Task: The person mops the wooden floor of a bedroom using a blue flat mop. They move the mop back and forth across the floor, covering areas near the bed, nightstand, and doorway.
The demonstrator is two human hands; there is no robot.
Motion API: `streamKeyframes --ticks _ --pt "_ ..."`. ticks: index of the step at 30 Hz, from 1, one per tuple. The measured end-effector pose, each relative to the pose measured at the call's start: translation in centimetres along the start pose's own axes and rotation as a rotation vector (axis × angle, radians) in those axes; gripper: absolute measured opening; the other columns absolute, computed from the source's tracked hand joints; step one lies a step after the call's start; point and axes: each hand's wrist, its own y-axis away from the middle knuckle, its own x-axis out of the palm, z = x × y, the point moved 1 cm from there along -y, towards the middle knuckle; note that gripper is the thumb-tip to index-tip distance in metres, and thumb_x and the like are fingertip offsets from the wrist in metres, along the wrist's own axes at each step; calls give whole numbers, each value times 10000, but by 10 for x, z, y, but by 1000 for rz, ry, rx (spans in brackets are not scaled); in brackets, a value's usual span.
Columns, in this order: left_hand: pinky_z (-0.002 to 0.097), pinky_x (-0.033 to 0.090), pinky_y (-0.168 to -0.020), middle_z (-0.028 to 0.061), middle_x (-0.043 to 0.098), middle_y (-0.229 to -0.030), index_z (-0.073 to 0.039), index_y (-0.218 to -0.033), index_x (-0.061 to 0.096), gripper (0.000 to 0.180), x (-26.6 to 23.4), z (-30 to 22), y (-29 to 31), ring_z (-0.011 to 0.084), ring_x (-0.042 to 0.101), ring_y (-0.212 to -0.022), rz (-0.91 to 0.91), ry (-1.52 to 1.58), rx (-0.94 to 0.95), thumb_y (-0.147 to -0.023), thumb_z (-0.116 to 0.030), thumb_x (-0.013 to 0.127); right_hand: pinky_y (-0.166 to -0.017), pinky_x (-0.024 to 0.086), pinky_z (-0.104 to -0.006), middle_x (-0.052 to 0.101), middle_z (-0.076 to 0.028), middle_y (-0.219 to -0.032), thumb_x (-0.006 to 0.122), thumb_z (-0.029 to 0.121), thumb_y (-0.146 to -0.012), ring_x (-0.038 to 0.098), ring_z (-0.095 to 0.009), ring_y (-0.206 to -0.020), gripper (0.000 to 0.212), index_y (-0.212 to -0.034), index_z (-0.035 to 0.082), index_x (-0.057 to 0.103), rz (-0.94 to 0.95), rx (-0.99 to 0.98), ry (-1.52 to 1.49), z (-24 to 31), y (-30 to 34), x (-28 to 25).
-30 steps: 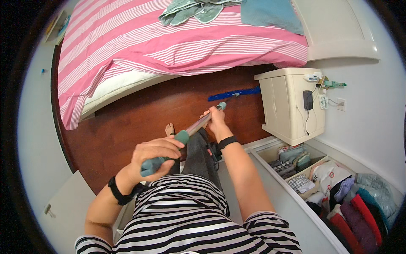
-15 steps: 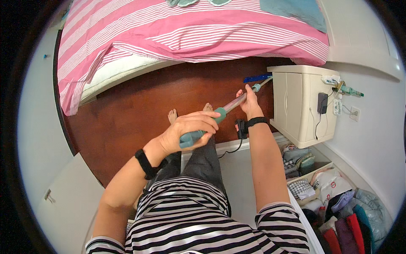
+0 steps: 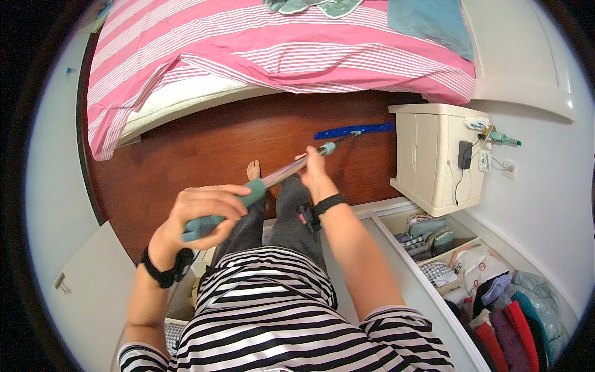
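Observation:
A long-handled mop (image 3: 284, 175) slants across in front of me, from my left hip out to the floor beyond. My left hand (image 3: 204, 211) is closed around the grey-green grip at its upper end. Farther down the pole, just above a pale green collar, my right hand (image 3: 315, 168) is wrapped round the metal tube. The mop's flat blue head (image 3: 338, 132) lies on the brown wooden floor (image 3: 204, 161), between the bed and the cream cabinet, its right end close to the cabinet's side. Both wrists wear black straps.
A bed with a pink striped sheet (image 3: 248, 56) spans the far side. The cream cabinet (image 3: 421, 155) stands at right, with power strips and cables on its side. Open compartments of folded clothes (image 3: 508, 335) lie at lower right. A white door panel (image 3: 87, 291) is at lower left.
Both hands have drawn the mop leftward and back toward my body. Its blue head has slid left, away from behind the cabinet's corner, and shows more fully. My right foot has stepped back.

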Motion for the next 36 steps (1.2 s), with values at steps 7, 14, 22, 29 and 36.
streamKeyframes --ticks 7,14,22,29,36 --pt "438 549 -888 157 688 -787 20 -776 653 59 2 -12 3 334 710 -904 -124 39 -44 -752 46 607 -528 524 -373 565 -57 -706 554 233 -957 615 -215 -636 154 -961 101 475 -6 -38 -110 -7 22 6" --pt "449 521 -943 154 704 -885 24 -854 674 93 53 29 -55 336 681 -1011 -59 123 10 -775 51 631 -584 534 -359 521 -61 -715 583 216 -954 559 -205 -629 195 -959 67 458 -10 -37 -266 60 -30 -50" --pt "448 491 -987 146 693 -970 22 -886 671 75 116 59 -59 355 628 -1129 31 248 -9 -813 22 654 -598 532 -351 493 -34 -723 472 306 -1030 537 -166 -630 379 -1315 81 365 -159 1 -114 98 -53 -113" --pt "457 508 -978 143 691 -865 25 -807 679 56 66 32 -28 335 688 -942 101 192 22 -761 37 649 -625 537 -366 521 -71 -784 492 279 -1014 558 -196 -669 210 -1064 100 394 -58 70 -39 46 -12 -87" --pt "465 514 -954 158 705 -881 13 -817 675 92 4 3 10 340 682 -1012 72 184 -94 -742 52 638 -606 512 -339 591 -62 -790 496 311 -1002 603 -191 -720 209 -1014 103 492 -28 180 -82 -30 30 -41"
